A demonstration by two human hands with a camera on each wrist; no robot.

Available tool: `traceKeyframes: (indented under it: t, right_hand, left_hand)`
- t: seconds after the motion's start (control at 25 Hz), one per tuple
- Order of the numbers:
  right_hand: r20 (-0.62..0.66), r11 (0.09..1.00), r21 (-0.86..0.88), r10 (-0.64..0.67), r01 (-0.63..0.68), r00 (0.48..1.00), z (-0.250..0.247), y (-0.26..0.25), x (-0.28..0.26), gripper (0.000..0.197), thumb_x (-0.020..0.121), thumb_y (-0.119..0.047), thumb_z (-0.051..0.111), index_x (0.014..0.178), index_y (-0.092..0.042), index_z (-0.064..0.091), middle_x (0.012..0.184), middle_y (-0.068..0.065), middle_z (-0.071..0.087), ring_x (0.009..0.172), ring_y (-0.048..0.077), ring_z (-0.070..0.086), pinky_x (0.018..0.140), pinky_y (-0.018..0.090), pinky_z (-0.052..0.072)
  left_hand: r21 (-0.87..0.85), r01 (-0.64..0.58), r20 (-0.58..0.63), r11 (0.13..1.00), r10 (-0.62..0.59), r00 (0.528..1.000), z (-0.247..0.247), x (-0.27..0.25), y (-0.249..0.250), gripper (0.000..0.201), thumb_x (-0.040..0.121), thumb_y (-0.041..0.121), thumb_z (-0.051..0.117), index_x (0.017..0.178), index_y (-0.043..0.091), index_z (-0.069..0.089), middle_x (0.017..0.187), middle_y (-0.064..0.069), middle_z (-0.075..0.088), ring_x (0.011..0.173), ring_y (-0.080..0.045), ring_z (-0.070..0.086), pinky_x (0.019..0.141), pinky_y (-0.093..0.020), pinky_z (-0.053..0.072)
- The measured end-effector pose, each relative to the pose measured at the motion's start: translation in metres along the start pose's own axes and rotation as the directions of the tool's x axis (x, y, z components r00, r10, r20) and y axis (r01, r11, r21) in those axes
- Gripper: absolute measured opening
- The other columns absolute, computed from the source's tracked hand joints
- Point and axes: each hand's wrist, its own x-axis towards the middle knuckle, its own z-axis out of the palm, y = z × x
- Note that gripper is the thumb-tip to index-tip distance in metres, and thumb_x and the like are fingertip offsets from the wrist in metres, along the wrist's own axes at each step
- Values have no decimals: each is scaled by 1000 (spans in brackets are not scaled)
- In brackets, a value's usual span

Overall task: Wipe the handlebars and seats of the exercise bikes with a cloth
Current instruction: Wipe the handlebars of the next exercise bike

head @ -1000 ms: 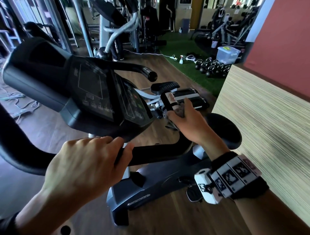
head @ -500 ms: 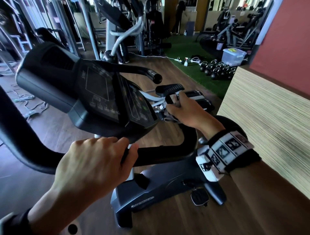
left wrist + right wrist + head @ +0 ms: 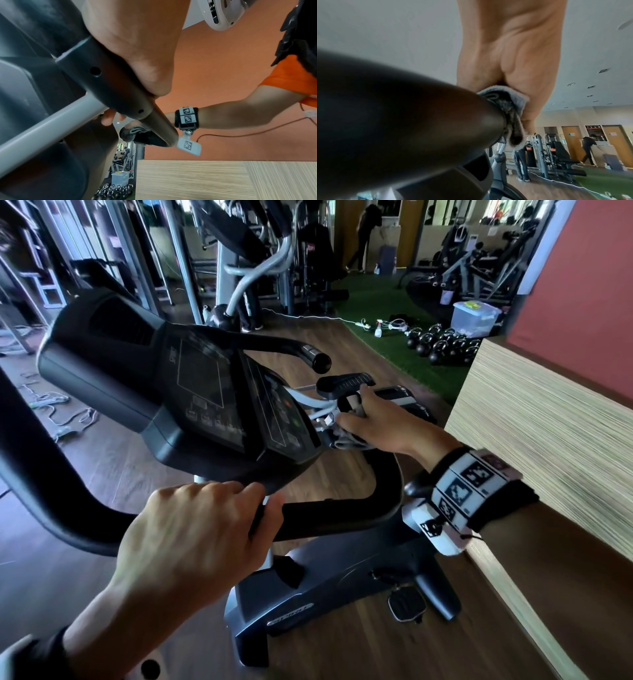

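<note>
Right hand [image 3: 380, 422], clasping grey cloth [image 3: 510, 108] round handlebar [image 3: 335, 518] end, now slid further toward 1 o'clock; left hand [image 3: 191, 539] still gripping crossbar; wiping underway.

under my left hand [image 3: 191, 546] the handlebar [image 3: 329, 517] is matt black, faintly grainy like rubber foam. my right hand [image 3: 380, 424] clutches a grey cloth [image 3: 513, 102], fuzzy terry pile. the console [image 3: 205, 398] is smooth dark plastic with a glossy screen panel. the post [image 3: 51, 120] is smooth grey painted metal. the floor [image 3: 113, 460] looks like dark wood plank; the counter [image 3: 548, 433] is pale, fine-striped wood-grain laminate.
</note>
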Motion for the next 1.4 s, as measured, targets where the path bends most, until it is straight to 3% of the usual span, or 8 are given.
traceKeyframes:
  t: [0.12,0.44,0.56,0.72,0.88,1.04,1.24,1.4]
  right_hand:
    - [0,999,-30,25,-25,1000,-8,-19,18,91,104,-51,48,160,1,-1,96,-6,57,84,11,55,68,28,38]
    - [-52,992,129,-6,12,999,12,4,-51,32,103,-33,57,126,-20,38,87,-3,63,75,10,63,61,23,43]
    - [-71,971,236,65,-47,995,25,16,-72,59,100,-21,61,145,0,29,77,-5,69,67,1,69,64,17,51]
    - [0,995,48,85,-85,996,6,-1,-41,90,104,-40,54,162,-10,-9,85,-7,63,78,7,62,61,22,43]
    - [-88,998,54,38,-34,995,6,-6,-19,74,105,-44,49,157,-1,19,79,-5,57,71,9,56,55,22,39]
    - [-183,999,52,18,-9,983,22,6,-44,33,101,-35,57,123,-11,50,92,2,68,86,19,66,66,30,46]
    - [-237,961,267,135,-69,962,40,18,-68,35,77,-41,58,105,-22,52,85,-3,76,83,17,74,84,48,60]
    - [-310,933,347,214,-100,926,48,13,-83,26,84,-35,60,105,-20,58,88,-3,75,86,18,73,87,46,58]
  left_hand:
    - [2,-14,-14,1000,15,1000,-1,0,0,49,99,45,38,59,19,50,50,2,49,40,-30,54,43,-27,35]
    - [26,-2,16,1000,2,1000,-2,-2,0,44,95,44,46,59,19,49,50,1,53,41,-31,55,46,-26,30]
    - [16,-4,8,1000,4,1000,-3,0,1,46,95,45,42,58,20,47,49,1,52,39,-31,54,48,-24,25]
    - [10,-11,2,1000,11,1000,-3,0,1,45,95,46,40,58,20,46,48,1,51,37,-30,53,47,-24,25]
    - [23,-9,6,1000,9,1000,-4,-2,1,45,95,45,43,59,20,49,50,2,52,39,-31,54,48,-24,22]
    - [17,-17,-9,1000,17,1000,-1,-3,0,45,96,46,42,59,21,46,50,2,51,39,-30,52,47,-25,25]
    - [1,-34,-11,999,34,999,-2,-4,0,46,97,47,38,59,21,46,50,1,53,39,-32,54,49,-24,22]
    - [-2,-45,-38,999,44,998,0,-3,0,46,96,46,42,59,20,47,51,0,54,39,-32,53,49,-25,23]
